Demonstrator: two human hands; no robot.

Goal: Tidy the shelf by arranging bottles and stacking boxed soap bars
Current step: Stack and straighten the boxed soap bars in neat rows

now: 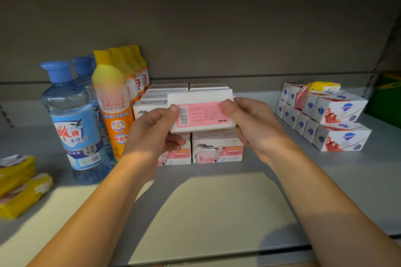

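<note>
above the pink stack (217, 149), soap box (201, 112) pinched at both ends by left hand (152, 128) and right hand (251, 123); best squared to edges, lowered flat.

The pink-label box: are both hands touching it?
Touching. The head view shows the left hand and right hand pinching opposite ends of the pink-label box, thumbs on its face.

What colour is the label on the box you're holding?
Pink, with a black barcode, on the white soap box held by both hands; the head view shows it.
</note>
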